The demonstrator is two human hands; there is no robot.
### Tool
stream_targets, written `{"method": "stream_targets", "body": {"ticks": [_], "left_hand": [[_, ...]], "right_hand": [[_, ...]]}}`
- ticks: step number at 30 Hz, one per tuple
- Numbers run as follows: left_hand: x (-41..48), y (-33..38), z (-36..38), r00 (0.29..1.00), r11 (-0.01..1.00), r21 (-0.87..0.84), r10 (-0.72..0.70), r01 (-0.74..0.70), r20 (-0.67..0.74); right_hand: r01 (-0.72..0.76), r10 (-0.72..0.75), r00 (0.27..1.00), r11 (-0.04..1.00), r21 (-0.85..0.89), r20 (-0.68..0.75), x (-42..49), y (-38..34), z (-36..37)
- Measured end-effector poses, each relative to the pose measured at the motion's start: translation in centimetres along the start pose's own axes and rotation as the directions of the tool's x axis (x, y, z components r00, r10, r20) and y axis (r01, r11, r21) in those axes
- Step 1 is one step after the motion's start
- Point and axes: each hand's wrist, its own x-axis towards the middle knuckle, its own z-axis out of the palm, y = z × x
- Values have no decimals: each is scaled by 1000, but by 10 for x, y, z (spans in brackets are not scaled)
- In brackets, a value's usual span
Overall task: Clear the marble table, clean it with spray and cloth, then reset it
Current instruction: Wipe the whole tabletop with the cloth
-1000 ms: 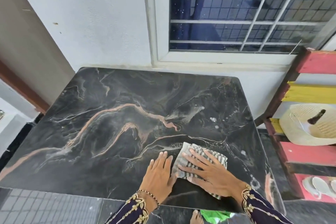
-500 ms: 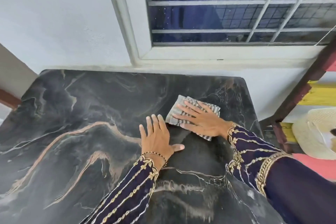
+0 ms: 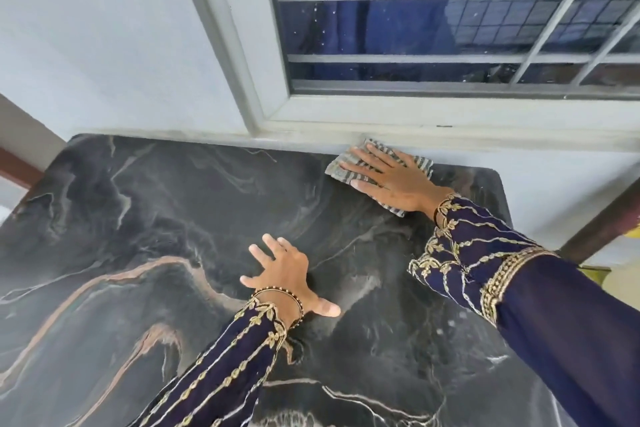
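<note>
While we brace the left hand (image 3: 287, 274) flat on the bare middle of the desk (image 3: 145, 232), its fingers (image 3: 263, 251) spread apart and clamped on nothing, the right hand (image 3: 391, 180) reaches past it and presses the striped cloth (image 3: 420, 163) flat onto the marble with fingers splayed, not clamped around it. We locate the cloth at the far right of the desk, directly under the right palm, its long axis running slantwise from the far edge toward the right corner, its far corner touching the wall below the window (image 3: 450, 45); we judge that the next wiping pass can only run leftward or back toward us.
</note>
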Motion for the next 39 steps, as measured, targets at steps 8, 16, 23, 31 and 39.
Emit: {"method": "stream_targets", "body": {"ticks": [8,16,23,31,39], "left_hand": [[-2,-1,-1,1000,1000,-16,12,-12,-5],[4,-5,4,999,999,-26,31,-31,-32],[-20,-12,12,962,990,45,137,-130,-238],[-107,1,106,795,923,104,373,-370,-479],[-184,-37,170,800,907,49,394,-419,-452]], "right_hand": [[-28,26,999,998,-54,-36,-34,32,5],[-187,188,981,982,27,-43,-67,27,19],[-165,166,986,985,40,-27,-142,-45,47],[-170,170,985,985,-21,-24,-245,-142,87],[-107,106,994,994,-31,-42,-333,-221,128]]}}
